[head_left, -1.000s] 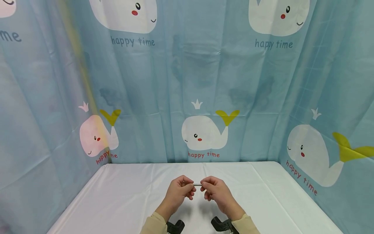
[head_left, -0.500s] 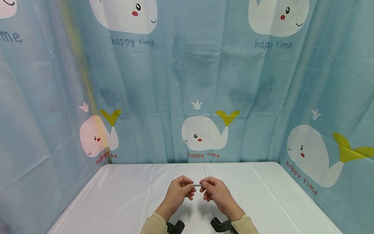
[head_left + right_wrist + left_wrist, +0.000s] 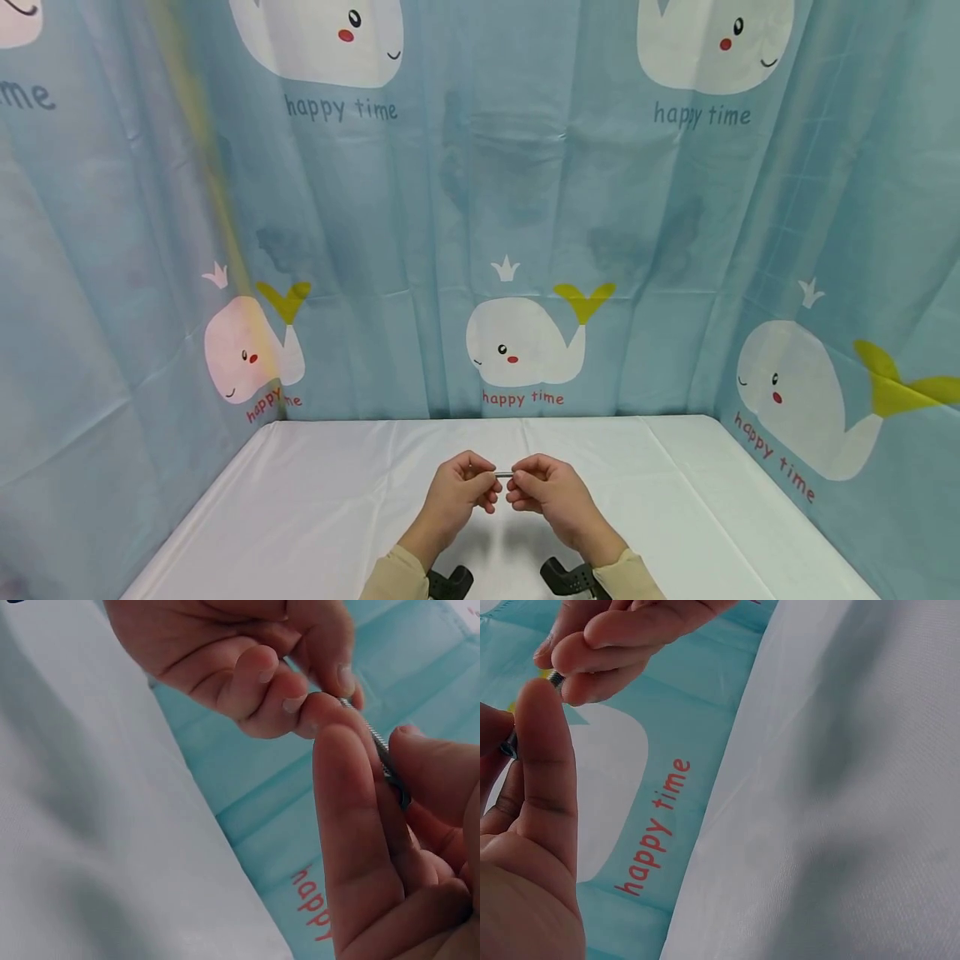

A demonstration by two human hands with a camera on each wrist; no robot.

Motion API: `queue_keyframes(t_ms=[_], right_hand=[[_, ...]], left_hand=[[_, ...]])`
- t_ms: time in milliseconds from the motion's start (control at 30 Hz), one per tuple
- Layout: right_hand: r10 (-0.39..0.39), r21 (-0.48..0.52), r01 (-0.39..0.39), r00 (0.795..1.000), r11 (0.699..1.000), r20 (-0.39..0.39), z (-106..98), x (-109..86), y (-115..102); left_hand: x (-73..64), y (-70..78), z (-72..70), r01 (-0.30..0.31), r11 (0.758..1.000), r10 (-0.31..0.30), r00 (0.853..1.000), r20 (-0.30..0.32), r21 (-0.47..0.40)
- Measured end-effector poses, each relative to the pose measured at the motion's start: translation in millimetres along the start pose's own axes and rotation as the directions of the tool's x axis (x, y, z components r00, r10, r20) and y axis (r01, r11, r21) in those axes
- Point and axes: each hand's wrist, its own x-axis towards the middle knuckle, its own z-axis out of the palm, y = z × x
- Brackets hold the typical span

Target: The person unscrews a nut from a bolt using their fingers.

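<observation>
A thin silvery threaded bolt [image 3: 503, 475] spans the small gap between my two hands, held level above the white table. My left hand [image 3: 456, 492] pinches one end between thumb and fingers. At the other end, the thumb and fingers of my right hand [image 3: 552, 493] grip the bolt, its remaining fingers loosely bent. The right wrist view shows the threads [image 3: 373, 736] and a dark, shiny end piece [image 3: 401, 793] at my right fingertips. In the left wrist view a small dark piece [image 3: 508, 746] shows between my left fingers, mostly hidden.
The white-covered table [image 3: 315, 500] lies below both hands. Behind it and along both sides hangs a light blue curtain [image 3: 442, 233] with printed whales. A black wrist device [image 3: 566, 577] sits on each forearm, near beige sleeves [image 3: 628, 579].
My right hand has shifted slightly left along the bolt, and less of the bolt shows between the hands. Its lower fingers have moved left as well. The left hand is nearly still.
</observation>
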Motion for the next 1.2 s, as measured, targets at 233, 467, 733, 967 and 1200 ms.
queue_keyframes(t_ms=[233, 467, 733, 967, 1200], right_hand=[[0.030, -0.024, -0.032, 0.997, 0.999, -0.069, -8, 0.8, 6], [0.203, 0.195, -0.164, 0.959, 0.967, -0.199, -32, 2.1, 18], [0.289, 0.324, -0.206, 0.929, 0.923, -0.231, -58, 7.7, 19], [0.354, 0.280, -0.290, 0.910, 0.915, -0.215, -65, 10.6, 26], [0.359, 0.247, -0.311, 0.916, 0.918, -0.180, -74, 11.8, 33]], left_hand=[[-0.1, -0.3, -1.1, 0.004, 1.000, -0.004, 1.000, -0.007, -0.002], [-0.3, -4.2, -3.4, 0.053, 0.999, -0.053, 0.998, -0.042, -0.003], [2.3, -10.3, -7.5, 0.149, 0.984, -0.141, 0.987, -0.082, 0.097], [1.7, -19.1, -12.6, 0.267, 0.940, -0.244, 0.961, -0.130, 0.213], [9.8, -22.1, -12.2, 0.316, 0.885, -0.283, 0.948, -0.144, 0.342]])
